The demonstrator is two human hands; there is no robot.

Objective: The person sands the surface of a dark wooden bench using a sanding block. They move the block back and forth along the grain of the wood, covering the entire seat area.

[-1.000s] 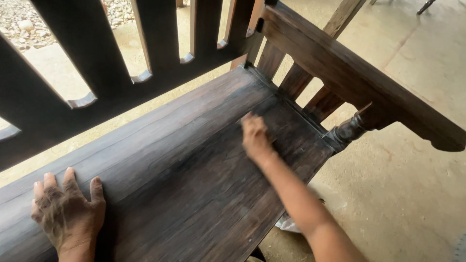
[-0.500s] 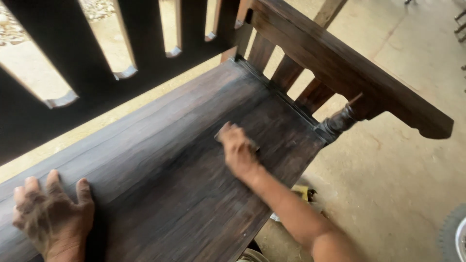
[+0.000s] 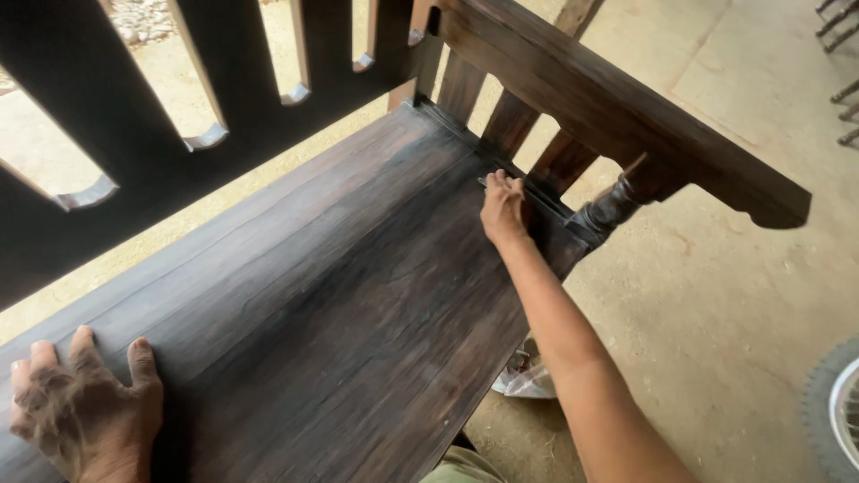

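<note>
Right hand [image 3: 503, 207] has moved from the middle of the seat half a second ago up to the far right edge, now pressed against the low rail under the armrest. Fingers curled down on a small flat dark sanding piece [image 3: 488, 182], only a sliver showing past the fingertips; hand closed over it, pressing it to the wood. Left hand [image 3: 79, 404] has slid slightly toward the near left corner since the earlier frame, open, palm flat, fingers spread on the seat, dusty grey-brown.

Dark-stained long wooden bench seat [image 3: 340, 304]: wide planks, matte, visible long grain and fine cracks, a paler greyish worn band along the back edge, darker patch near the right end. Backrest of flat dark wooden slats [image 3: 134, 116] with scalloped cut ends, gaps showing pale ground. Thick dark wooden armrest [image 3: 617, 116] with curved end, carried by short flat slats and a turned rounded post [image 3: 608, 210]. Pale dusty concrete floor [image 3: 734, 295]. Crumpled clear plastic bag [image 3: 523, 380] on the floor under the seat's front edge. Ribbed tyre edge [image 3: 837, 411] at lower right.
</note>
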